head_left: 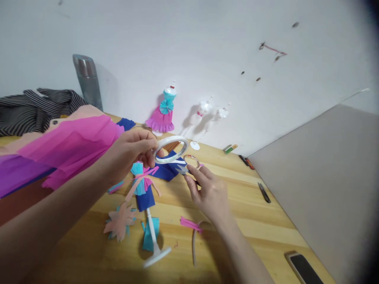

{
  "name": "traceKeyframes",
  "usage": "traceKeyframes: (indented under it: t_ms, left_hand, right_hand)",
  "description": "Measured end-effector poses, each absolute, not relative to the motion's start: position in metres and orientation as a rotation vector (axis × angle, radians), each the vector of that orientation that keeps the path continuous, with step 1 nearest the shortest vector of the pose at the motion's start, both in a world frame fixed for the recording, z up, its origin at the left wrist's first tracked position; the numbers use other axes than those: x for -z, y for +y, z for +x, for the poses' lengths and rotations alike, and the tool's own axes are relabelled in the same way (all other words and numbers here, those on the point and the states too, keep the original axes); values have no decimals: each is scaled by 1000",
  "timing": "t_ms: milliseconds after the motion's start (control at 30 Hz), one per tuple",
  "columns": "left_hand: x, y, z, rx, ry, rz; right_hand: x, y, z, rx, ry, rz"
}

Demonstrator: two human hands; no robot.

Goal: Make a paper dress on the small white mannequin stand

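My left hand (140, 146) grips a roll of white tape (186, 145) by its left rim, above the table. A short loose end of tape runs from the roll toward the right. Closed around a pair of scissors (181, 169), my right hand (207, 187) has the blades close to that tape end; whether they touch it I cannot tell. Beneath my hands lies a small mannequin stand (152, 228) dressed in blue and turquoise paper with pink strips. A peach paper flower (120, 221) rests beside it. The scissor handles are mostly hidden by my fingers.
Against the wall stand a dressed mannequin (166, 106) and two bare white ones. Pink crepe paper (74, 146), striped cloth (44, 108) and a flask (88, 81) are at the left. A cutter (264, 192) and a phone (304, 268) lie at the right.
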State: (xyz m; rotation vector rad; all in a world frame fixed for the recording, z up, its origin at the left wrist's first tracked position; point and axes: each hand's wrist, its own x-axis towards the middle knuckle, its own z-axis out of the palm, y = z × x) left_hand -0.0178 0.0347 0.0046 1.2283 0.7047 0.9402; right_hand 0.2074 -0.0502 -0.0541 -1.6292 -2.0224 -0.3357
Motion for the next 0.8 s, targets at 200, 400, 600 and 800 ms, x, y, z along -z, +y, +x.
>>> traceKeyframes:
  t_ms: [200,400,600,800]
  left_hand:
    - [-1,26,-10,-857,708,1240]
    - [3,23,-4,-814,713,1206]
    - [3,20,0,-784,709,1157]
    - [12,17,5,-713,708,1189]
  right_hand:
    - [62,-50,198,484,-2075,-1704]
    - [61,-53,194,390,-2136,-1708]
    - [51,-60,192,268,-2207,-1861]
    - [37,-64,191,8,-2291,-2049]
